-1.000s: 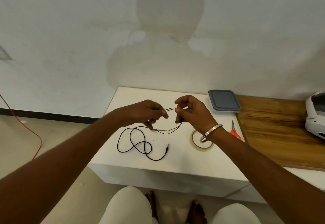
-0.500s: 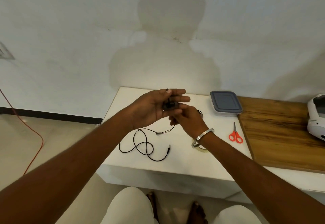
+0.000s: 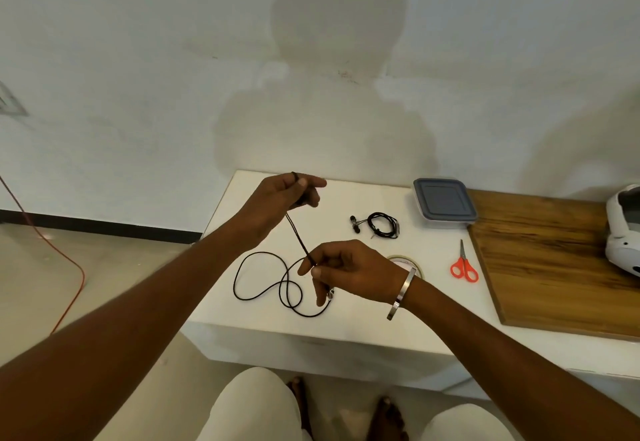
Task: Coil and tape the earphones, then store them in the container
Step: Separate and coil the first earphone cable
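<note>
Left hand is raised above the back of the white worktop and pinches the upper end of a black earphone cable between thumb and fingers. Right hand sits lower and nearer, thumb and forefinger pinching the same cable, so a doubled stretch runs taut and slanted between the two hands. Half a second ago the hands were pressed together over the middle of the worktop; they are now apart, left up and away, right down and toward the body. The rest of the cable lies in loose loops on the worktop below and left of the right hand; its plug end is hidden behind the right fingers. A second set of earphones, coiled into a small bundle, now shows on the worktop between the hands and the container; the hands covered that spot before. The container, grey lid on, stands at the back edge, unmoved. The tape roll lies partly hidden behind the right wrist, which bears a metal bangle. Red-handled scissors lie right of the tape, beside the wooden board.
</note>
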Demonstrator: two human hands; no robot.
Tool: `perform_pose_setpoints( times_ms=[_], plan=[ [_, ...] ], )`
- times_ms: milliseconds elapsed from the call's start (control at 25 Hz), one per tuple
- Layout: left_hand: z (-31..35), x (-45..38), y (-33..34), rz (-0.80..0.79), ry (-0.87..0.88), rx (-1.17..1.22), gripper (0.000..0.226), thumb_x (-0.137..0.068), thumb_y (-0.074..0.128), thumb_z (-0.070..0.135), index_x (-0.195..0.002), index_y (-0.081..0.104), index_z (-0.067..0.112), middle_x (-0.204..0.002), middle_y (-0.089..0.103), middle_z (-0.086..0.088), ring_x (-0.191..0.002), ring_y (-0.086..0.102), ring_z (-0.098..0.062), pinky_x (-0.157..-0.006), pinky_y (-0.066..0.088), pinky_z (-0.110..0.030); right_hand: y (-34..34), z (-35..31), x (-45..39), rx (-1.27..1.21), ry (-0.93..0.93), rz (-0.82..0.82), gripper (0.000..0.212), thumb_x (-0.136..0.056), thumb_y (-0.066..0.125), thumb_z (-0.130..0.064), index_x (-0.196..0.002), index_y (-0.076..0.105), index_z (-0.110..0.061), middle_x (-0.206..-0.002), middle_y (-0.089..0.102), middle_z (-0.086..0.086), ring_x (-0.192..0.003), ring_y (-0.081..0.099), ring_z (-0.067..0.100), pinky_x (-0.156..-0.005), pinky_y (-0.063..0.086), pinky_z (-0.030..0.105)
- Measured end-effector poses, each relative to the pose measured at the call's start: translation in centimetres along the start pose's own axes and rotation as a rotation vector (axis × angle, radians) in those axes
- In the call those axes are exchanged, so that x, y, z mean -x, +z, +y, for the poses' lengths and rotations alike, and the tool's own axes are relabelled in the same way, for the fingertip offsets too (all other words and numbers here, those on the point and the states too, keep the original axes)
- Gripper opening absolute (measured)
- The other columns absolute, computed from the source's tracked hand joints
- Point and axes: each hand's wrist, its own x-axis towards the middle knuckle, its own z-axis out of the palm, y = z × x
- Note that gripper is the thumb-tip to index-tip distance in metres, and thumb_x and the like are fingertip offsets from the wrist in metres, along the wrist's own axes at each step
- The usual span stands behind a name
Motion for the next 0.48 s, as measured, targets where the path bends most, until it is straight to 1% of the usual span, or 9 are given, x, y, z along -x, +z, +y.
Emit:
perform_pose_setpoints(
  times_ms=[40, 120, 200, 280, 360, 440, 480],
  plan=[
    [-0.4, 0.4, 0.0, -0.03, -0.007, -0.08, 0.031, -0.104, 0.038, 0.015, -0.11, 0.068, 0.009, -0.086, 0.064, -0.005, -0.091, 0.061, -0.017, -0.099, 0.045, -0.032, -0.1, -0.4, 0.1, 0.009, -0.026, 0.019, 0.016, -0.094, 0.05, -0.006, -0.102, 0.064, -0.008, -0.07, 0.065, 0.013, -0.066, 0.065, 0.027, -0.07, 0.054, 0.041],
    [-0.9, 1.2, 0.2, -0.106, -0.042, -0.174, 0.032, -0.103, 0.039, 0.018, -0.105, 0.069, 0.009, -0.079, 0.06, -0.003, -0.084, 0.057, -0.015, -0.087, 0.046, -0.026, -0.6, -1.0, 0.2, 0.029, -0.072, 0.123, 0.015, -0.093, 0.051, -0.007, -0.1, 0.065, -0.007, -0.066, 0.063, 0.014, -0.061, 0.065, 0.027, -0.064, 0.055, 0.037],
    [-1.1, 2.0, 0.7, -0.186, -0.07, -0.169, 0.033, -0.103, 0.039, 0.019, -0.096, 0.069, 0.008, -0.076, 0.056, -0.005, -0.078, 0.054, -0.016, -0.081, 0.046, -0.023, -1.5, -1.5, 0.2, 0.053, -0.099, 0.264, 0.014, -0.093, 0.053, -0.01, -0.097, 0.066, -0.007, -0.063, 0.06, 0.015, -0.056, 0.063, 0.027, -0.06, 0.056, 0.042],
    [-0.9, 2.5, 1.2, -0.231, -0.103, -0.135, 0.038, -0.104, 0.037, 0.024, -0.085, 0.068, 0.013, -0.076, 0.053, -0.008, -0.074, 0.053, -0.018, -0.081, 0.048, -0.026, -2.6, -1.8, 0.1, 0.089, -0.097, 0.361, 0.014, -0.093, 0.054, -0.014, -0.093, 0.067, -0.009, -0.06, 0.061, 0.008, -0.051, 0.059, 0.021, -0.058, 0.054, 0.045],
    [-0.6, 2.7, 1.7, -0.272, -0.145, -0.133, 0.048, -0.104, 0.031, 0.034, -0.087, 0.07, 0.013, -0.074, 0.052, -0.007, -0.072, 0.054, -0.018, -0.081, 0.05, -0.027, -3.5, -1.8, 0.0, 0.141, -0.084, 0.415, 0.014, -0.093, 0.054, -0.016, -0.093, 0.067, -0.01, -0.057, 0.059, 0.002, -0.049, 0.056, 0.014, -0.057, 0.053, 0.044],
    [-0.4, 2.8, 2.3, -0.316, -0.178, -0.124, 0.056, -0.102, 0.027, 0.042, -0.091, 0.07, 0.007, -0.072, 0.053, -0.008, -0.072, 0.057, -0.021, -0.084, 0.051, -0.03, -4.2, -1.7, -0.2, 0.197, -0.073, 0.466, 0.015, -0.093, 0.054, -0.02, -0.094, 0.067, -0.013, -0.059, 0.058, 0.007, -0.05, 0.057, 0.014, -0.058, 0.053, 0.04],
    [-0.4, 2.9, 2.6, -0.333, -0.195, -0.095, 0.057, -0.102, 0.026, 0.043, -0.091, 0.069, 0.006, -0.069, 0.054, -0.006, -0.072, 0.058, -0.022, -0.086, 0.051, -0.033, -4.5, -1.6, -0.3, 0.218, -0.07, 0.492, 0.014, -0.093, 0.054, -0.021, -0.093, 0.066, -0.016, -0.061, 0.059, 0.008, -0.051, 0.057, 0.015, -0.058, 0.053, 0.038]
  ],
)
